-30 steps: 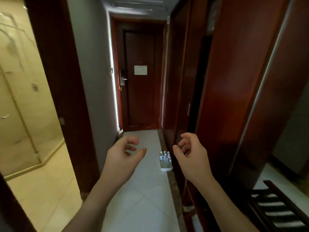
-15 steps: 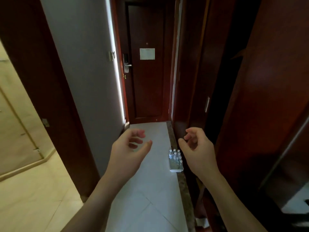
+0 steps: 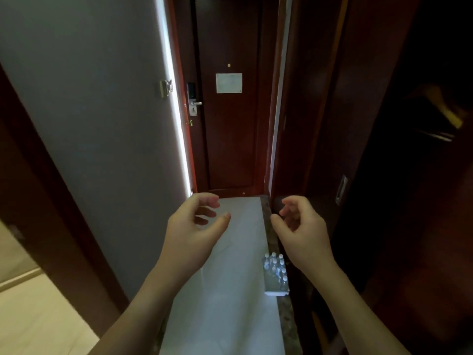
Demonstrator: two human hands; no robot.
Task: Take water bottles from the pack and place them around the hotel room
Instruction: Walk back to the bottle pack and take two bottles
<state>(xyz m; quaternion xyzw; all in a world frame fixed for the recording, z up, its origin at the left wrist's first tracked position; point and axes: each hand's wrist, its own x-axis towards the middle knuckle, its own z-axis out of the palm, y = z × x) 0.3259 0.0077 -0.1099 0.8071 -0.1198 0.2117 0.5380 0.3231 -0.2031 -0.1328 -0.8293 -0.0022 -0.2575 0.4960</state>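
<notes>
both hands, left (image 3: 190, 231) and right (image 3: 302, 230), hang loosely curled and empty above the floor (image 3: 225, 316); pack (image 3: 276, 276) below the right.

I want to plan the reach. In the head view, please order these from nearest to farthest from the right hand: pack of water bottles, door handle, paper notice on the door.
1. Pack of water bottles, on the floor just below the right hand.
2. Door handle, far ahead, left.
3. Paper notice, above it; too close to call.

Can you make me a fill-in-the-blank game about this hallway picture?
1. The pack of water bottles stands on the ____.
2. Both the left hand and the right hand hold ____.
3. The pack sits nearer the ____ hand.
4. A pale sheet is stuck on the ____.

Missing words: floor; nothing; right; door
</notes>
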